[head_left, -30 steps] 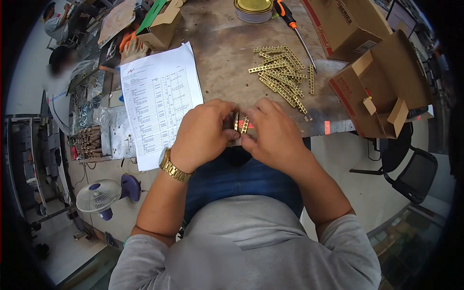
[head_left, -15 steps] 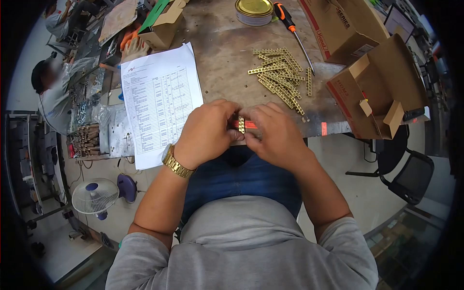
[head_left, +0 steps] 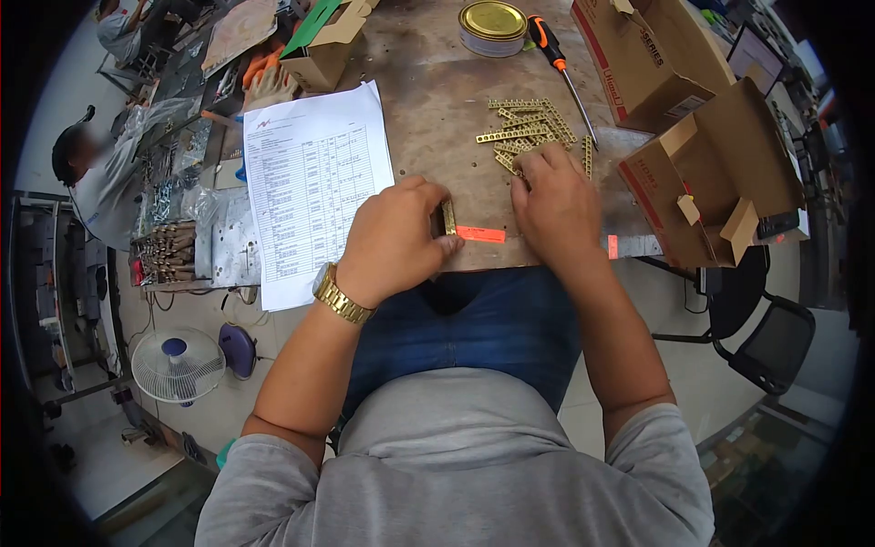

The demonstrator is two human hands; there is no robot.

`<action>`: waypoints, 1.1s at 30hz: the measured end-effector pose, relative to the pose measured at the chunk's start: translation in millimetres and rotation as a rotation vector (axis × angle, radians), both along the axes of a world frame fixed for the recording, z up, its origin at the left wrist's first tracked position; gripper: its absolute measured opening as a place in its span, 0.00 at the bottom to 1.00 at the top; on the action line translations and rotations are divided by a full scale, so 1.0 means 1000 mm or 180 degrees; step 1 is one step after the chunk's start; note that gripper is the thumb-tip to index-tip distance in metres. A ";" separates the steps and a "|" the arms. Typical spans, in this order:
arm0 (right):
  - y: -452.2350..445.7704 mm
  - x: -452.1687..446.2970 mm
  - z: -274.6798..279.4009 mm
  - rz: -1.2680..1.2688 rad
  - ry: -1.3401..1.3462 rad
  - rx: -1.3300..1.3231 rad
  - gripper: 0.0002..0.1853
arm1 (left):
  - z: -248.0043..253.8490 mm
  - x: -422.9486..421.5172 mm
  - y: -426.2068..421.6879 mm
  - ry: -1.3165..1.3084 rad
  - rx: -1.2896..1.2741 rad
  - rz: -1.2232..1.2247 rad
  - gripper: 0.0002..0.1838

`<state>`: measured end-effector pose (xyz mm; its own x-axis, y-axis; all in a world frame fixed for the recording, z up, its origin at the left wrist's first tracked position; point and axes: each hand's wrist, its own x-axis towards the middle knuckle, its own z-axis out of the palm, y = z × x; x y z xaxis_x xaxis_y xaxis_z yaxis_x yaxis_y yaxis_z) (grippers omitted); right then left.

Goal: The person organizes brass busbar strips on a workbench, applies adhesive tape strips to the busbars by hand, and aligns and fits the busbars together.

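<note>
My left hand (head_left: 398, 239) is closed around brass terminal bars (head_left: 448, 219), held on edge between thumb and fingers near the front of the bench; how many is hidden by the hand. My right hand (head_left: 562, 205) is over the near side of a heap of brass terminal bars (head_left: 512, 135). Its fingers bend down at the heap, with the thumb apart from them, and no bar shows in its grasp. The fingertips are partly hidden, so contact is unclear. A red-orange label (head_left: 481, 234) lies on the bench just right of my left hand.
Printed sheets (head_left: 314, 178) lie left of my hands. A screwdriver (head_left: 567, 80) and a round tin (head_left: 492, 29) are beyond the heap. Open cardboard boxes (head_left: 670, 187) stand at the right. Drill bits (head_left: 170, 252) fill the left side, where another person (head_left: 100, 178) sits.
My right hand has left my left hand and moved right and forward to the heap. The red-orange label is now uncovered. My left hand keeps its bars in nearly the same place.
</note>
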<state>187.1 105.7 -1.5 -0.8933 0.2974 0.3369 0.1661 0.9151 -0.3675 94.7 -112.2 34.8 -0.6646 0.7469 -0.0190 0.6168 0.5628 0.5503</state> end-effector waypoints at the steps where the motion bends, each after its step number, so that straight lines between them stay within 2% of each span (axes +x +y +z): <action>1: 0.000 -0.001 -0.001 0.0056 0.0056 0.0058 0.08 | 0.000 -0.001 0.000 -0.0049 -0.0046 0.0011 0.29; 4: 0.002 -0.005 -0.003 0.0193 0.0050 0.0123 0.09 | 0.004 0.001 0.000 -0.0135 -0.0064 0.0082 0.34; 9: -0.006 -0.002 0.007 0.0290 -0.0338 -0.0531 0.11 | 0.006 0.006 -0.009 -0.0116 0.0300 0.0202 0.44; 15: -0.018 0.021 0.026 0.0357 -0.0976 -0.1100 0.14 | 0.015 0.010 -0.019 -0.0292 0.0260 0.0217 0.43; 19: -0.020 0.026 0.023 0.0315 -0.0898 -0.1269 0.12 | 0.009 0.014 -0.014 -0.0222 0.0371 0.0183 0.39; 22: -0.019 0.028 0.035 0.0205 -0.1239 -0.1758 0.13 | 0.010 0.021 -0.009 -0.0118 0.0503 0.0166 0.33; 25: -0.013 0.031 0.031 -0.0106 -0.0869 -0.2140 0.14 | 0.000 0.028 -0.005 0.0224 0.0755 -0.0001 0.25; 31: -0.005 0.032 0.035 -0.0347 -0.0837 -0.1678 0.11 | -0.017 0.028 0.022 0.0899 0.0613 -0.0299 0.12; 33: -0.003 0.035 0.028 -0.0130 -0.0662 -0.1344 0.09 | -0.024 0.025 0.032 0.0991 0.0405 -0.0316 0.09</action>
